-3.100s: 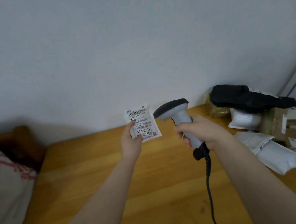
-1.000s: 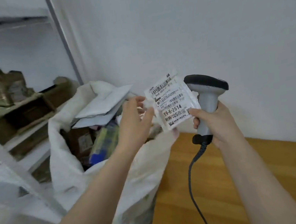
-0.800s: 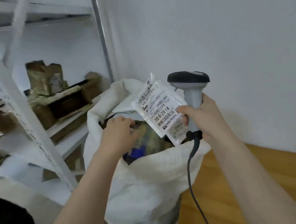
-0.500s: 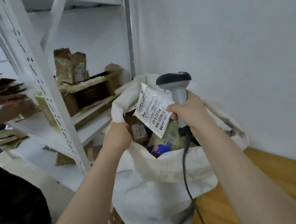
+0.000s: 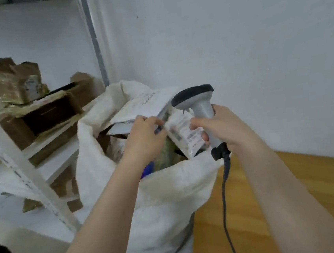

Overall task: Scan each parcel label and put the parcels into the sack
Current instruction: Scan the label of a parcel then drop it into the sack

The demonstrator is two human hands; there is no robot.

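Note:
A small white parcel (image 5: 183, 131) with a printed label hangs over the open mouth of the white woven sack (image 5: 168, 188). My right hand (image 5: 226, 129) grips the grey barcode scanner (image 5: 197, 102) by its handle, and its thumb and a finger also pinch the parcel's right edge. My left hand (image 5: 144, 142) is over the sack opening with curled fingers pinching the parcel's upper left corner. Inside the sack lie flat white envelopes (image 5: 141, 108), a blue item (image 5: 148, 169) and a greenish packet; the view is blurred.
A white metal shelf rack (image 5: 28, 171) at the left holds brown taped boxes (image 5: 37, 117). The wooden table (image 5: 302, 190) lies to the right of the sack. The scanner's black cable (image 5: 224, 198) hangs down by the sack. A white wall is behind.
My left hand has left the sack's rim and come up to the parcel's corner. The parcel has sunk lower into the sack's mouth, and the view has swung slightly right.

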